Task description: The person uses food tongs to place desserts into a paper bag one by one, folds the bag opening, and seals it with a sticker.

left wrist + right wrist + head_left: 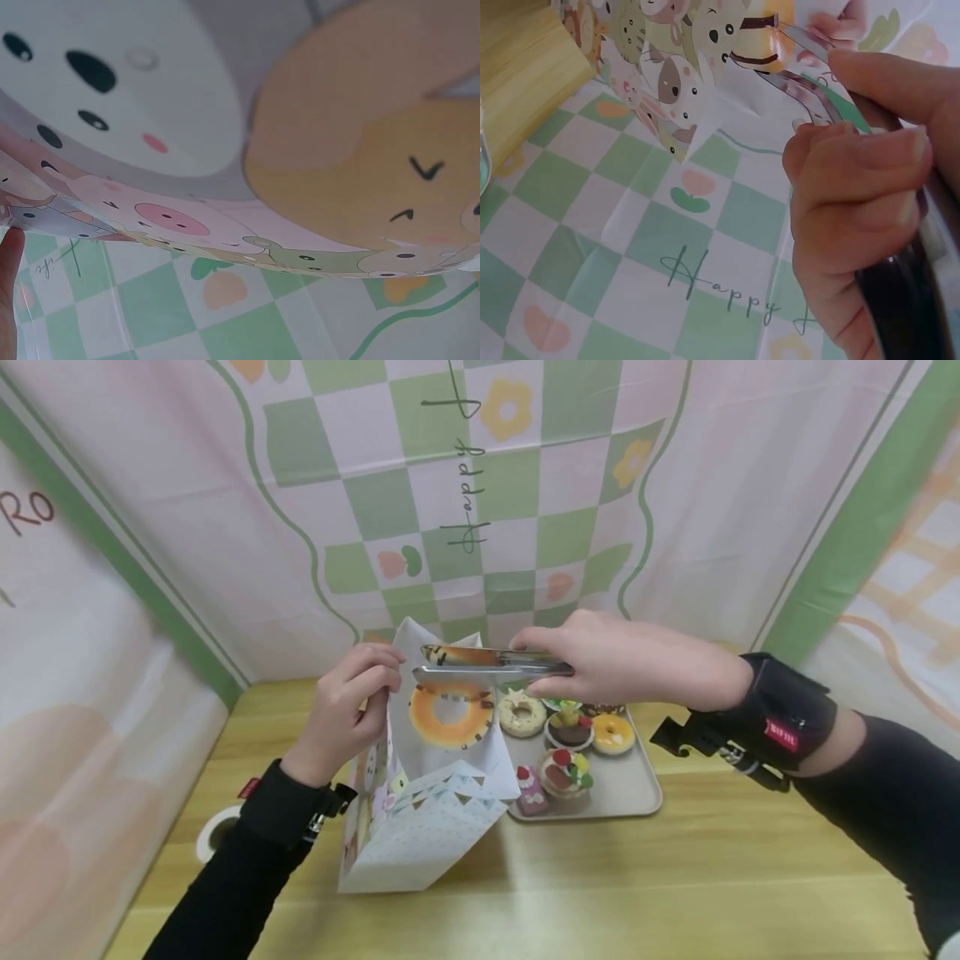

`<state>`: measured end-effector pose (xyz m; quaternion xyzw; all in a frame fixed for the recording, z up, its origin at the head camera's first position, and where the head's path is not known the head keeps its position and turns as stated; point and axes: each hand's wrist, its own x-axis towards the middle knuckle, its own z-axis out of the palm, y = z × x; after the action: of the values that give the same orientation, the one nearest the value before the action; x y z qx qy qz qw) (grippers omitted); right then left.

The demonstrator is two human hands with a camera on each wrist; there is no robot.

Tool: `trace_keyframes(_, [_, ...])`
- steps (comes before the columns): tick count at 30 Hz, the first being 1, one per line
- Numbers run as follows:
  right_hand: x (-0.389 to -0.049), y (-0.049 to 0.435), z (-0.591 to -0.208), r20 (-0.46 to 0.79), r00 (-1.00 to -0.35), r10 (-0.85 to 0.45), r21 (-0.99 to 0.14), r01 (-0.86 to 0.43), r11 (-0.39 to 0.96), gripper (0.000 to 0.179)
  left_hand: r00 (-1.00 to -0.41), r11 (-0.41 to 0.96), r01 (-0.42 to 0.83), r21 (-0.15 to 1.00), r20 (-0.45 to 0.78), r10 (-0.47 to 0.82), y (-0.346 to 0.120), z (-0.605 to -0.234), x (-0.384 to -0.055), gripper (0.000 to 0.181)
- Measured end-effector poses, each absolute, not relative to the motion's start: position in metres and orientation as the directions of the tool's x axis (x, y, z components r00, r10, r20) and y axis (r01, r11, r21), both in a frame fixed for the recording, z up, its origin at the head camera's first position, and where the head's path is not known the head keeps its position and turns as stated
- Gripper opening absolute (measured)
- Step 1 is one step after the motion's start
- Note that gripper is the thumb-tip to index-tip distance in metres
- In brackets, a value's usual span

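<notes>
My left hand point(348, 706) pinches the upper left rim of a white paper bag point(442, 827), its fingers curled at the edge. The bag's animal-print side point(180, 172) fills most of the left wrist view. My right hand point(615, 656) grips metal tongs point(487, 674) laid level across the bag's mouth. An orange-brown ring doughnut point(452, 735) with dark stripes shows below the tongs against the bag's white inside. In the right wrist view, the striped doughnut point(761, 41) lies between the tong tips, near the bag's printed face.
Right of the bag, a beige tray point(626, 789) bears a pale ring doughnut point(522, 713), a yellow-glazed doughnut point(612, 734), a fruit-topped tart point(564, 774) and a small purple cake point(531, 791). A white roll point(216, 833) lies by the left forearm. Printed cloth point(352, 518) walls the wooden table point(675, 885).
</notes>
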<state>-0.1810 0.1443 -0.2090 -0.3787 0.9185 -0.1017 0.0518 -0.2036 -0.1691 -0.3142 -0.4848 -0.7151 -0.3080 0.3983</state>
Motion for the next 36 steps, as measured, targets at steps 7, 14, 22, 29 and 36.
trace_keyframes(7, [-0.183,0.137,-0.211,-0.092,-0.689,-0.719,-0.190,-0.696,0.692,0.043,-0.185,0.324,0.945,0.040,0.884,0.430,-0.168,-0.316,-0.208,0.025])
trace_keyframes(14, [-0.185,0.127,-0.212,-0.145,-0.663,-0.734,-0.180,-0.712,0.679,0.034,-0.190,0.317,0.947,0.049,0.882,0.432,-0.166,-0.316,-0.209,0.025])
trace_keyframes(22, [-0.186,0.115,-0.217,-0.153,-0.637,-0.755,-0.136,-0.743,0.655,0.026,-0.212,0.306,0.948,0.086,0.888,0.409,-0.163,-0.317,-0.208,0.027])
trace_keyframes(29, [-0.186,0.106,-0.219,-0.173,-0.638,-0.750,-0.121,-0.742,0.659,0.023,-0.206,0.315,0.946,0.072,0.886,0.415,-0.163,-0.316,-0.209,0.025])
trace_keyframes(36, [-0.185,0.098,-0.220,-0.214,-0.638,-0.740,-0.073,-0.745,0.663,0.020,-0.194,0.312,0.948,0.059,0.884,0.424,-0.164,-0.317,-0.211,0.024])
